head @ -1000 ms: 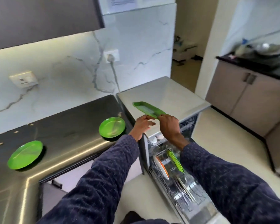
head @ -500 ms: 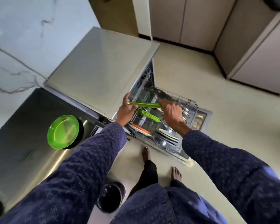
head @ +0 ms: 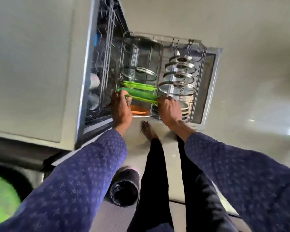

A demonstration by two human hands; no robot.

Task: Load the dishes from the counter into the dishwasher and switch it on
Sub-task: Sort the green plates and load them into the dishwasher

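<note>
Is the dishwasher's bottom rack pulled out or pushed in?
Pulled out. The wire lower rack sits over the open dishwasher door, holding glass lids and a green tray.

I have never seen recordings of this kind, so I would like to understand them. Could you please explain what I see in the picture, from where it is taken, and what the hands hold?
There is no machine here: a person wears one camera on the head, and it looks down at their own arms, legs and feet. The left hand and the right hand each grip one end of a green tray and hold it on edge over the pulled-out rack of an open dishwasher. In the rack stand another green tray, glass lids and an orange plate. At the bottom left, a blurred green plate lies on the counter. A dark bin stands on the floor.
</note>
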